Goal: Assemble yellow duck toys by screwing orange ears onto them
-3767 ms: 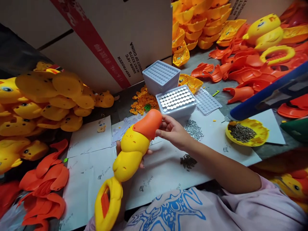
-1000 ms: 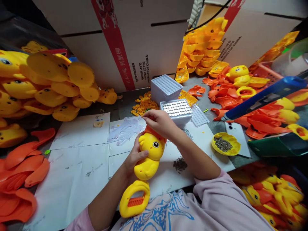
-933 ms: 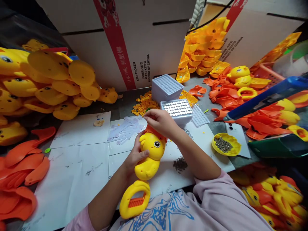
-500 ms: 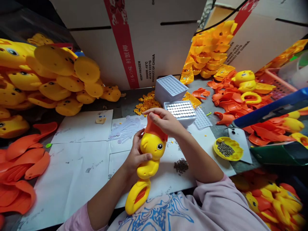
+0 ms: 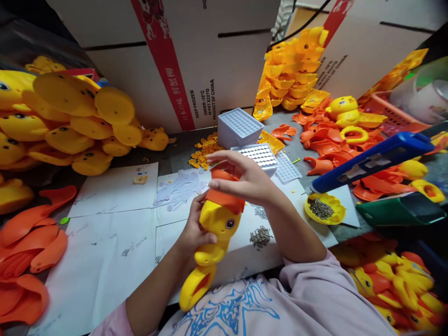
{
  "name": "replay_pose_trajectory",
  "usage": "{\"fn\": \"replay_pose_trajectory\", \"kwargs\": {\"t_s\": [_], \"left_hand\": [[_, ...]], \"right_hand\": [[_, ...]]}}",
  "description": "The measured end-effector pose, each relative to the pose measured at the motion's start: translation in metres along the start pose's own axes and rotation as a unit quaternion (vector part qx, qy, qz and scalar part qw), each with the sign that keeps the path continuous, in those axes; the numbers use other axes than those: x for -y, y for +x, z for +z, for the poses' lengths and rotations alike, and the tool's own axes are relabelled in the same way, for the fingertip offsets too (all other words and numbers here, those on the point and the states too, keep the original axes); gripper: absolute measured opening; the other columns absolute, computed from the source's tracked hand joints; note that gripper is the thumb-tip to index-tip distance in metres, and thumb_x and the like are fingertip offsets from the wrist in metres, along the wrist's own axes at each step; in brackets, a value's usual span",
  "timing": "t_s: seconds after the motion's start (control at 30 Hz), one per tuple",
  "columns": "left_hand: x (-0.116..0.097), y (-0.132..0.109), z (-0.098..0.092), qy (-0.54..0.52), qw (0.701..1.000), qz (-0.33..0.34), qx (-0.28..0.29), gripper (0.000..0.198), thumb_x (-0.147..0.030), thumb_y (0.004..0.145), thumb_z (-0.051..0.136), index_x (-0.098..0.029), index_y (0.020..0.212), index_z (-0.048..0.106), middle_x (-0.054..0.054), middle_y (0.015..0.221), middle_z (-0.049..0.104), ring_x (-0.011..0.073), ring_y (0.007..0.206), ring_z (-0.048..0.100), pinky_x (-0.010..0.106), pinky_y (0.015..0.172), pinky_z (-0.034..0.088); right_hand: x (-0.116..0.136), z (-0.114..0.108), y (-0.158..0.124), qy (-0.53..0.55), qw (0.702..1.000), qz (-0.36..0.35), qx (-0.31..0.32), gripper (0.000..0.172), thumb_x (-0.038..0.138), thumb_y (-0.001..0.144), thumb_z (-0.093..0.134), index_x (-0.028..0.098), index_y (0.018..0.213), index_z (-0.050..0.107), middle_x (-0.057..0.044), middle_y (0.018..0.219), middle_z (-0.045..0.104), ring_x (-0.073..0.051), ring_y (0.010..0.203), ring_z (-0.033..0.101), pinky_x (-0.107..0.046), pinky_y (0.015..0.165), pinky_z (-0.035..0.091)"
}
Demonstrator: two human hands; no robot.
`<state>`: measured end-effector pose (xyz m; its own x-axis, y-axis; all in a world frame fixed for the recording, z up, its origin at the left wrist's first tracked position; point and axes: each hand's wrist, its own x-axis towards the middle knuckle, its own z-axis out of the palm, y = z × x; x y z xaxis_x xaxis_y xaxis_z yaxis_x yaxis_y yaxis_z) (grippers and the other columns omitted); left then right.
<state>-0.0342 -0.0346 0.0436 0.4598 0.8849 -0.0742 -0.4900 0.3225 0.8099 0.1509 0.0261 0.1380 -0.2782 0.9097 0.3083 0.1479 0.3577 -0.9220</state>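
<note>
Both hands on the yellow duck toy (image 5: 216, 233), left hand (image 5: 193, 233) still gripping its body, right hand (image 5: 245, 179) now looser over the orange cap (image 5: 226, 198)

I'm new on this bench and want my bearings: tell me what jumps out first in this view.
At centre, the left hand grips a yellow duck toy while the right hand rests on its orange cap. Piles of yellow duck shells fill the left side; orange parts spread at right. A tray of silver discs sits just behind the hands.
</note>
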Motion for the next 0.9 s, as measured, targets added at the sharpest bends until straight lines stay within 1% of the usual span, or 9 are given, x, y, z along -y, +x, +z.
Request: {"fn": "replay_pose_trajectory", "kwargs": {"t_s": [0.1, 0.2, 0.3, 0.5, 0.63, 0.73, 0.83, 0.87, 0.9], "left_hand": [[0.005, 0.000, 0.005, 0.054, 0.998, 0.031, -0.012, 0.100, -0.039, 0.053, 0.098, -0.038, 0.135, 0.039, 0.007, 0.139, 0.048, 0.0263, 0.111, 0.064, 0.035, 0.085, 0.057], [0.008, 0.001, 0.005, 0.084, 0.994, 0.059, -0.046, 0.101, -0.040, 0.053, 0.098, -0.038, 0.134, 0.036, 0.006, 0.138, 0.045, 0.0276, 0.120, 0.059, 0.035, 0.093, 0.055], [0.009, 0.000, 0.005, 0.098, 0.991, 0.071, -0.059, 0.098, -0.040, 0.053, 0.098, -0.036, 0.129, 0.037, 0.005, 0.131, 0.048, 0.0246, 0.115, 0.060, 0.034, 0.090, 0.055], [0.010, 0.002, 0.006, 0.066, 0.994, 0.030, -0.083, 0.082, -0.033, 0.051, 0.097, -0.028, 0.115, 0.045, 0.002, 0.113, 0.061, 0.0214, 0.098, 0.064, 0.031, 0.079, 0.056], [0.005, 0.004, 0.008, 0.011, 0.997, -0.016, -0.079, 0.068, -0.030, 0.050, 0.095, -0.025, 0.101, 0.051, -0.002, 0.097, 0.068, 0.0185, 0.083, 0.067, 0.028, 0.070, 0.056], [-0.001, 0.003, 0.006, -0.036, 0.994, -0.048, -0.086, 0.062, -0.033, 0.049, 0.094, -0.024, 0.097, 0.055, 0.000, 0.094, 0.073, 0.0210, 0.078, 0.069, 0.031, 0.066, 0.058], [-0.006, 0.002, -0.004, -0.061, 0.990, -0.067, -0.107, 0.060, -0.046, 0.050, 0.092, -0.022, 0.095, 0.061, 0.003, 0.088, 0.076, 0.0242, 0.073, 0.071, 0.035, 0.062, 0.060], [-0.007, 0.002, -0.009, -0.058, 0.989, -0.063, -0.117, 0.057, -0.049, 0.052, 0.091, -0.022, 0.094, 0.063, 0.002, 0.085, 0.076, 0.0235, 0.071, 0.071, 0.035, 0.062, 0.060], [-0.007, 0.003, -0.013, -0.054, 0.989, -0.056, -0.128, 0.053, -0.050, 0.054, 0.090, -0.023, 0.092, 0.064, 0.000, 0.082, 0.075, 0.0220, 0.070, 0.071, 0.034, 0.063, 0.060]], "right_hand": [[-0.002, 0.010, 0.000, 0.011, 0.999, 0.032, 0.038, 0.028, 0.029, 0.080, 0.078, 0.021, 0.106, 0.070, -0.004, 0.106, 0.074, -0.017, 0.099, 0.070, -0.031, 0.090, 0.057], [-0.007, 0.013, 0.003, -0.011, 0.999, 0.038, 0.009, 0.013, 0.018, 0.083, 0.070, 0.021, 0.095, 0.071, -0.001, 0.097, 0.075, -0.015, 0.092, 0.070, -0.029, 0.086, 0.056], [-0.010, 0.012, 0.005, -0.027, 0.999, 0.036, -0.004, 0.011, 0.017, 0.082, 0.070, 0.021, 0.092, 0.070, 0.000, 0.096, 0.075, -0.014, 0.090, 0.069, -0.027, 0.084, 0.055], [-0.012, 0.009, 0.009, -0.096, 0.992, 0.068, 0.041, 0.009, 0.017, 0.084, 0.066, 0.020, 0.092, 0.071, -0.002, 0.091, 0.075, -0.015, 0.084, 0.068, -0.028, 0.078, 0.054], [-0.016, 0.007, 0.011, -0.162, 0.982, 0.067, 0.067, 0.019, 0.029, 0.089, 0.066, 0.018, 0.104, 0.070, -0.006, 0.099, 0.076, -0.019, 0.089, 0.070, -0.033, 0.080, 0.055], [-0.010, 0.004, 0.006, -0.173, 0.983, -0.045, -0.030, 0.034, 0.037, 0.095, 0.062, 0.014, 0.119, 0.065, -0.012, 0.111, 0.074, -0.022, 0.101, 0.070, -0.039, 0.091, 0.057], [0.011, -0.003, -0.010, -0.195, 0.940, -0.211, -0.182, 0.022, 0.029, 0.096, 0.061, 0.021, 0.116, 0.069, -0.008, 0.115, 0.072, -0.020, 0.112, 0.067, -0.040, 0.104, 0.055], [0.019, -0.008, -0.018, -0.187, 0.932, -0.215, -0.222, 0.020, 0.028, 0.095, 0.063, 0.028, 0.113, 0.071, -0.004, 0.117, 0.072, -0.020, 0.118, 0.066, -0.040, 0.108, 0.052], [0.026, -0.015, -0.025, -0.152, 0.934, -0.182, -0.267, 0.020, 0.030, 0.093, 0.066, 0.035, 0.111, 0.072, 0.002, 0.120, 0.071, -0.020, 0.126, 0.062, -0.038, 0.112, 0.049]]}}
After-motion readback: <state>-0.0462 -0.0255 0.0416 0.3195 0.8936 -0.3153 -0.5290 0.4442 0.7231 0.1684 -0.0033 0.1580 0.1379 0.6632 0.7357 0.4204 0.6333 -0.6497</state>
